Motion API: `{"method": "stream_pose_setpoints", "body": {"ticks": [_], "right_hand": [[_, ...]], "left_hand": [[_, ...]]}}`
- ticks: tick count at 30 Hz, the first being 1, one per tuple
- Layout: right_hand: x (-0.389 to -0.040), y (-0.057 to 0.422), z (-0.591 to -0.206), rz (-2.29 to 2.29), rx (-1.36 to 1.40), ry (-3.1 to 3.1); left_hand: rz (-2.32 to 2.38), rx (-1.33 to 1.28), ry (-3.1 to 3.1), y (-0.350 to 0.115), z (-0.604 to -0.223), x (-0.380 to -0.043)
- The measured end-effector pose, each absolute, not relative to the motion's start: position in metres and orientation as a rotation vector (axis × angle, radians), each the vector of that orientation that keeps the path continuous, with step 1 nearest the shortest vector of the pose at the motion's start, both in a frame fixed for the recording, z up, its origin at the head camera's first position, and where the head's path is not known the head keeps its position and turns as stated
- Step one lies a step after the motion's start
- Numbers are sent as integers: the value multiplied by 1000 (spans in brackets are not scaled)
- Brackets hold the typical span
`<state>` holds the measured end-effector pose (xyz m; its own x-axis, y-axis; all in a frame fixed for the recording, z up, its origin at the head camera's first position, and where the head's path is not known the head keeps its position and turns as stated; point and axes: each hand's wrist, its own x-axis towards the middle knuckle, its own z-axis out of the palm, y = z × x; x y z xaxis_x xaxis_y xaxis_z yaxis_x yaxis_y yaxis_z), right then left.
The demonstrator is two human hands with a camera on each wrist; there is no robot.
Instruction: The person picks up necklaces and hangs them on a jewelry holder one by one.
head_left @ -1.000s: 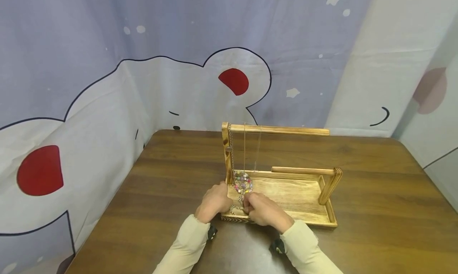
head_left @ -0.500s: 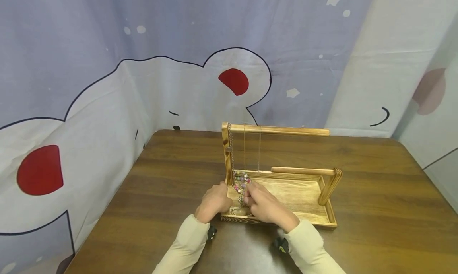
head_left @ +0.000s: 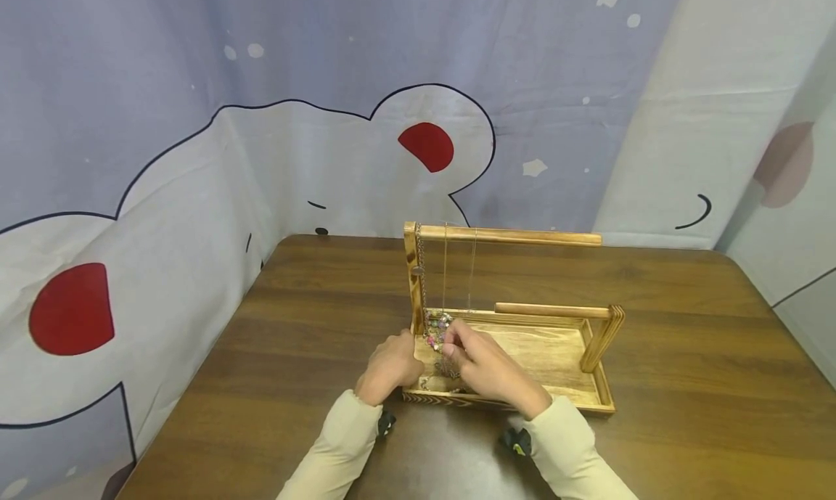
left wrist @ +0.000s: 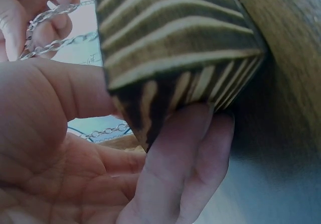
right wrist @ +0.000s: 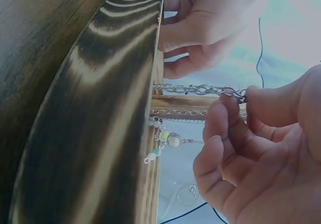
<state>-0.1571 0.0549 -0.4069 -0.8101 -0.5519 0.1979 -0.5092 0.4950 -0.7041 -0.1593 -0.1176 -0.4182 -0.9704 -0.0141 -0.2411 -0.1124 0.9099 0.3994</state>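
Note:
My left hand [head_left: 390,369] grips the front left corner of a wooden jewelry stand [head_left: 522,347] with a shallow tray base. The left wrist view shows its fingers [left wrist: 175,153] curled against the dark-grained outer corner. Over the tray's left part, my right hand [head_left: 490,366] pinches the end of a silver link chain [right wrist: 200,89] between thumb and fingers. The chain stretches from the fingertips back toward the tray wall. Just beyond the right fingertips, colorful beads [head_left: 434,334] dangle. In the right wrist view, a round white pendant [right wrist: 173,140] shows below the chain.
Thin necklaces [head_left: 445,268] and a thicker chain [head_left: 421,268] hang from the upper bar [head_left: 535,237], near its left post. A shorter, lower bar [head_left: 555,311] extends from the right post. The stand rests on a brown wooden table [head_left: 686,355], with a printed curtain behind.
My right hand has risen from low in the tray, drawing the silver chain up in its fingertips. A thin hanging necklace swings slightly. The left hand keeps its place.

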Motion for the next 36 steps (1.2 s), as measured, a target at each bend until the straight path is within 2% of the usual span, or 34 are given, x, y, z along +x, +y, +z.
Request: {"method": "stream_pose_setpoints", "body": {"ticks": [24,36], "right_hand": [[-157,56,-399,-1608,-1108,2595],[-138,53,-361,-1743,-1047,2574]], "left_hand": [[609,-116,2822,-117,-418,-159],[614,-111,2808,-118,-416,-160]]}}
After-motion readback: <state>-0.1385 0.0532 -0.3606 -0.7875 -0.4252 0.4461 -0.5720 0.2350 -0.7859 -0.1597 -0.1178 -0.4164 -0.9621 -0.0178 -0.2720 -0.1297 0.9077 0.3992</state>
